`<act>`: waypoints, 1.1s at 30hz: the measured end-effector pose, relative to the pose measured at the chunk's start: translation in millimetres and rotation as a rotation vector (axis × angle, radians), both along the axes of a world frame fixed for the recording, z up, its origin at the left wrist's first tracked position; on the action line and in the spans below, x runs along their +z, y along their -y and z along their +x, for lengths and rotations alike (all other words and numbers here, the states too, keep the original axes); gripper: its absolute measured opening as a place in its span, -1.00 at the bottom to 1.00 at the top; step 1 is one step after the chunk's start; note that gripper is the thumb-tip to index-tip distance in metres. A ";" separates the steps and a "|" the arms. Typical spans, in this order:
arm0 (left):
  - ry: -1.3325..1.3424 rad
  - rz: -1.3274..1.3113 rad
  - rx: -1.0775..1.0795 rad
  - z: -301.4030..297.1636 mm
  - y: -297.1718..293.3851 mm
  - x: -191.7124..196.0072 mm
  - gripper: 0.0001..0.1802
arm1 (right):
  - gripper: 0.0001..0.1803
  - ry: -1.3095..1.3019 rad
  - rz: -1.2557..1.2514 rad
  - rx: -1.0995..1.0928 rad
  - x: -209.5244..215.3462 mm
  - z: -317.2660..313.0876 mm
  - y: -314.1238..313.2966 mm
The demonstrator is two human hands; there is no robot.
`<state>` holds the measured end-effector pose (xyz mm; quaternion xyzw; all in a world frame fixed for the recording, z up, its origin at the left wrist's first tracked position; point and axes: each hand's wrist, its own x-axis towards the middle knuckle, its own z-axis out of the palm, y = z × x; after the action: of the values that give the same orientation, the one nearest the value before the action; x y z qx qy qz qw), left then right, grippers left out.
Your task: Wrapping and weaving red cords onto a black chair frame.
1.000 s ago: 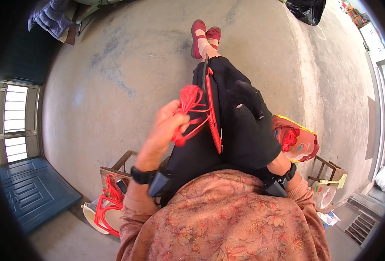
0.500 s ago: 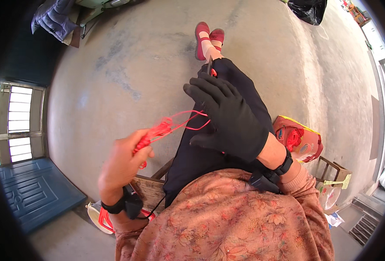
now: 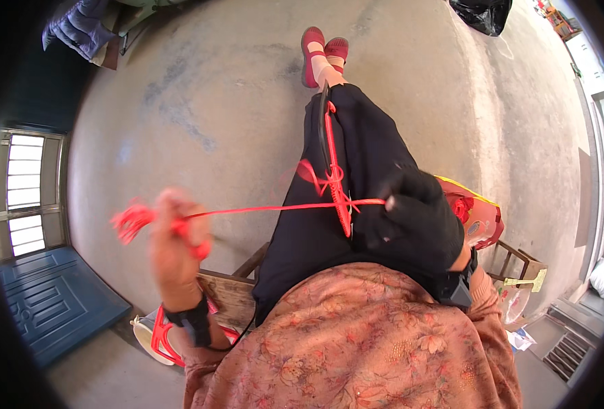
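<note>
A thin black curved strip (image 3: pixel 324 129), partly wrapped in red cord, lies lengthwise over my dark trousers. Red windings and a loose loop (image 3: pixel 330 178) gather at its near end. My left hand (image 3: pixel 178 255), bare and smeared by motion, is closed around a bundle of red cord (image 3: pixel 134 219) that sticks out to its left. From there a taut length of cord (image 3: pixel 268 208) runs rightward across the windings. My right hand (image 3: pixel 421 221), in a black glove with a fingertip showing, pinches the cord just right of the strip.
A red bag (image 3: pixel 486 217) with red cord in it stands to my right, beside a small wooden frame (image 3: pixel 523 266). Under me is a wooden seat (image 3: pixel 228 298). A red-and-white container (image 3: pixel 162 339) sits at lower left; a black plastic bag (image 3: pixel 485 13) lies far right.
My right hand has moved right and downward, from fingers spread to a pinch on the cord. My left hand has moved slightly left. The loose cord loops are now drawn straight, and the strip is uncovered.
</note>
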<state>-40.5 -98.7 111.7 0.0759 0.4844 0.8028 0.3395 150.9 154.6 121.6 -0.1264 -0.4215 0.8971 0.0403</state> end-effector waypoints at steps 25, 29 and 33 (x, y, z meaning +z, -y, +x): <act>-0.253 -0.451 -0.294 62.6 -115.9 -90.5 -0.77 | -0.79 -0.223 0.541 0.013 11.4 78.0 -8.2; 0.296 -0.114 -0.269 43.3 -111.1 -79.9 -0.72 | -0.80 0.046 0.646 0.038 15.2 64.0 -6.1; 0.186 -0.120 -0.220 33.1 -105.6 -70.4 -0.66 | -0.96 0.159 0.213 -0.081 13.8 70.0 -5.0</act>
<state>-7.4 6.9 41.3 0.0334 0.4865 0.7340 0.4728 220.9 159.5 135.4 -0.2090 -0.5109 0.8320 0.0564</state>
